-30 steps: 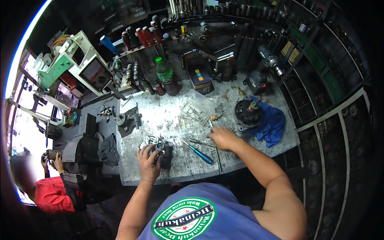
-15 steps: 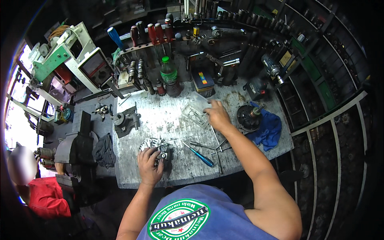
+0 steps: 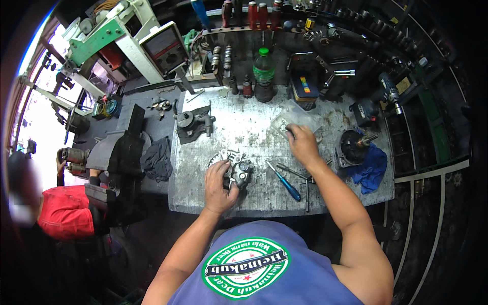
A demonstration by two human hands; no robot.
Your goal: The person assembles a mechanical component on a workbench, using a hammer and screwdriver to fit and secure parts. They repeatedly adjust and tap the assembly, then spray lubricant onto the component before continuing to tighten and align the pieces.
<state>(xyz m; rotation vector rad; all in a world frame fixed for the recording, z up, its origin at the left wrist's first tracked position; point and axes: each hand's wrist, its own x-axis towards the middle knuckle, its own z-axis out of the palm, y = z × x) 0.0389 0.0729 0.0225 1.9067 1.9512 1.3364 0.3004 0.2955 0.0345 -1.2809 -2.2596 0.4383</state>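
Note:
My left hand (image 3: 219, 186) is wrapped over a round silver metal housing (image 3: 241, 174), which looks like an alternator part, near the front of the worktable (image 3: 203, 195). Its fingers lie across the top, with the thumb at the near side. Farther right, my right hand (image 3: 305, 146) is at the near edge of a clear plastic box (image 3: 305, 117) holding small parts. The fingers are curled together; whatever is between them is too small or hidden. Between my hands lies a screwdriver (image 3: 287, 186) with a blue handle. Metal rods (image 3: 307, 195) beside it are partly covered by my right forearm.
A dark rotor-like part (image 3: 354, 147) stands on a blue cloth (image 3: 373, 170) at right. A green-capped bottle (image 3: 264, 76) and a dark tin (image 3: 304, 91) stand at the back. A metal assembly (image 3: 189, 122) sits left. Beyond the vise (image 3: 119, 152), a person in red (image 3: 66, 212) works.
The whole view has shifted, moving the scene right and up. My right hand has moved left and nearer along the plastic box, fingers curling. My left hand stays on the housing.

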